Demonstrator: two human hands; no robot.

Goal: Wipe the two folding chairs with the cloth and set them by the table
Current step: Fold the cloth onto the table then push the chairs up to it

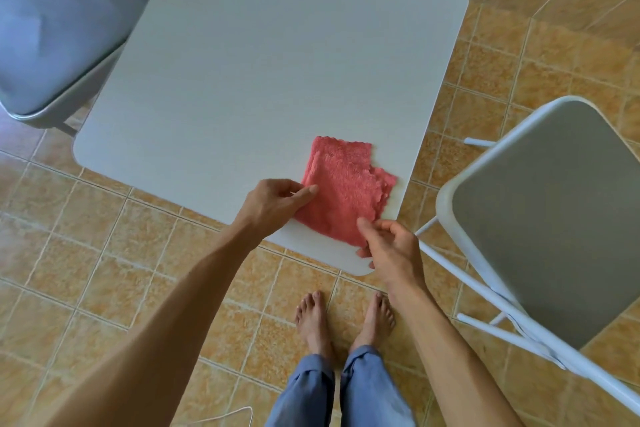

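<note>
We see the coral-pink cloth [346, 191] lying folded on the near right corner of the white square table [259, 62]. Our left hand [273, 203] pinches the cloth's left edge between thumb and curled fingers. Our right hand [391, 246] pinches its near corner, thumb on top. The hands are apart, one at each side of the cloth. One folding chair with a padded blue-grey seat [59, 28] stands at the table's far left corner. The white-framed folding chair [547, 211] stands just beside the near right corner. Our bare feet [313, 319] rest on the orange tiled floor [104, 236].
</note>
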